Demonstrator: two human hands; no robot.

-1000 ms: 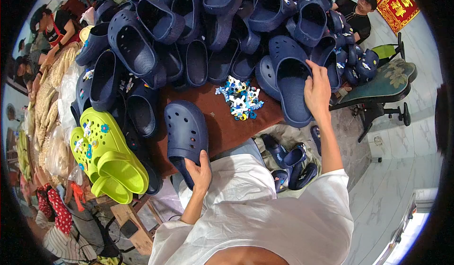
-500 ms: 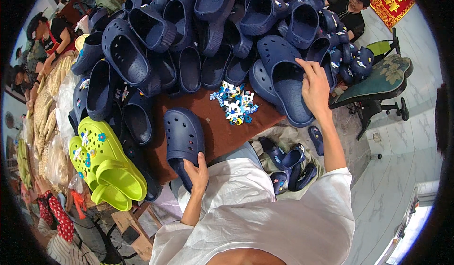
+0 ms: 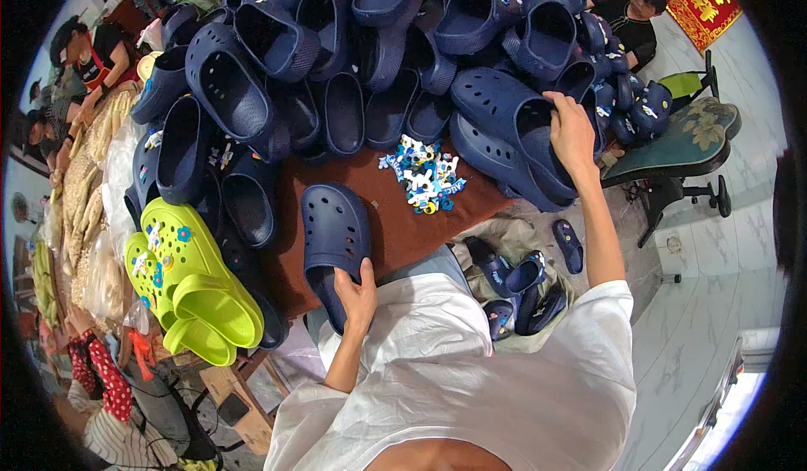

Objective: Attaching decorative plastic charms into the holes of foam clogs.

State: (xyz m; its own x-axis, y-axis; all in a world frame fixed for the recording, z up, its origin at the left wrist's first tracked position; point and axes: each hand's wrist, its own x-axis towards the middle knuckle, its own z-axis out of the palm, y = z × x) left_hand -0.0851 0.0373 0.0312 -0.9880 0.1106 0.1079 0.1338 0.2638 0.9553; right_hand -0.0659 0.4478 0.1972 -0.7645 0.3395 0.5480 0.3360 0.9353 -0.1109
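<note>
My left hand (image 3: 356, 293) grips a navy clog (image 3: 336, 219) by its heel opening, thumb outside and fingers inside. This clog has no charms on its holed upper and points away from me at the front of the brown table (image 3: 290, 290). At the right, my right hand (image 3: 573, 134) holds the edge of another plain navy clog (image 3: 496, 101), its fingertips at the foot opening. Beneath that one lies a further navy clog (image 3: 487, 151), partly covered. Between the two hands sits a small heap of white, blue and yellow shoe charms (image 3: 427, 177).
Navy clogs (image 3: 231, 84) are piled across the far side. Lime green clogs with charms (image 3: 197, 282) stand at the left edge. Decorated navy clogs (image 3: 517, 282) lie low on the right, near a green chair (image 3: 681, 139). Other people (image 3: 105, 59) sit at the far left and far right.
The clog in my right hand has tilted, its toe swinging left and down over the clog beneath. My left hand keeps its hold on its clog. The whole view has shifted slightly.
</note>
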